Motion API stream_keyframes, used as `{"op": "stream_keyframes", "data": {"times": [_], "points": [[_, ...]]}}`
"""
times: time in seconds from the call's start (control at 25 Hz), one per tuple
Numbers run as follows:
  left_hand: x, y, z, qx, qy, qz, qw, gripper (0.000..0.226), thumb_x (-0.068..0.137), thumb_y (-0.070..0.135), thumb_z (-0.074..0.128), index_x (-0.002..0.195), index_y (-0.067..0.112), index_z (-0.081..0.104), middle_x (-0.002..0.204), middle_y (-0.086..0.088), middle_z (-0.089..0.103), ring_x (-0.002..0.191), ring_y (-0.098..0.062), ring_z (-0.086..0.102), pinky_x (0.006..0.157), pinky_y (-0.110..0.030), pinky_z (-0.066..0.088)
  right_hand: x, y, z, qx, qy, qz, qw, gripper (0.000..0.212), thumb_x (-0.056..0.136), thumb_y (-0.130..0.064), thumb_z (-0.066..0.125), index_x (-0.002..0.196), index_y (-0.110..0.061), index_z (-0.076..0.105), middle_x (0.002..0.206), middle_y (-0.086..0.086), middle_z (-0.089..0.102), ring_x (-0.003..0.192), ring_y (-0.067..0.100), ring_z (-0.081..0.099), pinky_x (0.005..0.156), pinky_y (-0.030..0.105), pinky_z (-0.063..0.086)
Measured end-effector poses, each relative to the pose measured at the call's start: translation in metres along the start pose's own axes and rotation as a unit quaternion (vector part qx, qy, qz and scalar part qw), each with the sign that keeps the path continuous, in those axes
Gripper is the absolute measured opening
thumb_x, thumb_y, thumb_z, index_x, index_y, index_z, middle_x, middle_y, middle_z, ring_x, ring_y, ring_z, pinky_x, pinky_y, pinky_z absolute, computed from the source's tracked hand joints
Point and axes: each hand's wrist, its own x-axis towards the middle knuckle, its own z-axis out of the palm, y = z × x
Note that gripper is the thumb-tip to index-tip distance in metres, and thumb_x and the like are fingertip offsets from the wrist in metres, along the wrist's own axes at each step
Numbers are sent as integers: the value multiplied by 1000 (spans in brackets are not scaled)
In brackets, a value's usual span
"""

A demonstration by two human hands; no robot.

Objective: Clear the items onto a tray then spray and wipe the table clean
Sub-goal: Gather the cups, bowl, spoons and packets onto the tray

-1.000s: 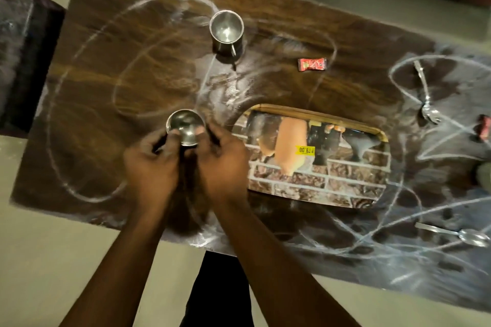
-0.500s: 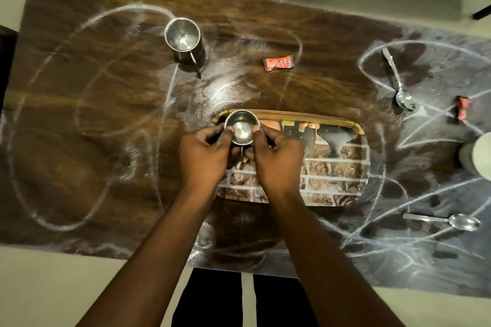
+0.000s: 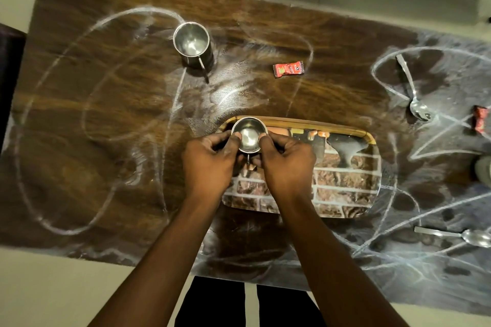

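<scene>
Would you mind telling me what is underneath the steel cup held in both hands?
The steel cup sits over the left end of the tray, gripped by the left hand and right hand. Whether its base touches the tray cannot be seen; cup and hands cover that spot.

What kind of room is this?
Probably a dining spot at home, though walls aren't visible: a chalk-marked brown wooden table, steel mugs, steel spoons and a brick-patterned serving tray.

- We are seeing white script on the red sachet (image 3: pixel 288 68) near the table's (image 3: pixel 79 93) far edge, too blurred for reading.
</scene>
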Motion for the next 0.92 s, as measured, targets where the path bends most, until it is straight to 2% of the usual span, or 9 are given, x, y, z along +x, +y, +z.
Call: {"op": "stream_keyframes", "data": {"times": [0.12,0.24,0.32,0.36,0.44,0.56,0.68,0.84,0.92], "points": [[-1,8,-5,35,-7,1,999,24,90,33,84,105,15,87,81,5,86,70,-14,83,70,-41,70,-3,-6,-2,-15,-18,17,1000,22,100,-28,69,109,-15,83,81,4,82,70,32,77,62,48,64],[-1,25,-21,42,40,27,998,34,76,55,89,92,26,83,77,11,84,66,-9,81,54,-24,63,1,-24,-12,-142,51,-36,988,54,91,-56,68,130,-19,76,102,-11,81,85,-2,76,73,19,61],[18,42,-33,-8,95,48,994,26,82,52,86,93,29,80,84,6,84,73,-12,80,65,-34,68,22,-46,-8,-131,60,-102,984,47,92,-56,66,122,-21,78,93,-19,78,82,-14,71,66,4,52],[36,52,-39,-45,116,54,991,19,90,42,82,103,28,79,95,3,83,84,-16,79,80,-43,69,36,-60,0,-95,26,-114,989,41,95,-49,67,122,-21,77,97,-17,79,87,-11,73,73,9,57],[78,78,-45,-118,125,29,985,31,101,24,74,131,19,71,116,-2,76,102,-21,73,98,-46,64,70,-85,30,-15,-63,-100,993,37,100,-35,68,133,-18,72,121,-4,78,109,8,75,97,35,63],[124,112,-38,-164,55,-36,984,37,105,14,66,142,6,65,109,-8,77,101,-23,70,87,-36,62,115,-106,82,-77,-168,-114,976,48,106,-30,62,152,-20,56,152,4,63,131,14,62,112,39,51],[135,116,-25,-131,14,-41,990,26,105,4,63,129,-3,71,120,-24,78,101,-31,73,101,-50,62,136,-104,111,-117,-188,-102,970,35,107,-24,57,140,-17,68,131,8,75,118,28,71,104,49,57],[114,120,-11,-100,21,-16,995,29,106,3,62,133,2,72,124,-23,79,94,-25,73,69,-31,62,135,-100,87,-111,-119,-115,980,24,104,-22,61,112,-13,82,91,2,80,83,20,75,82,42,63],[92,126,2,-97,-1,33,995,29,106,4,62,132,1,74,122,-18,80,99,-20,77,78,-31,64,124,-101,53,-66,-79,-133,986,23,102,-26,65,105,-14,84,82,-1,81,74,20,77,78,51,65]]}}
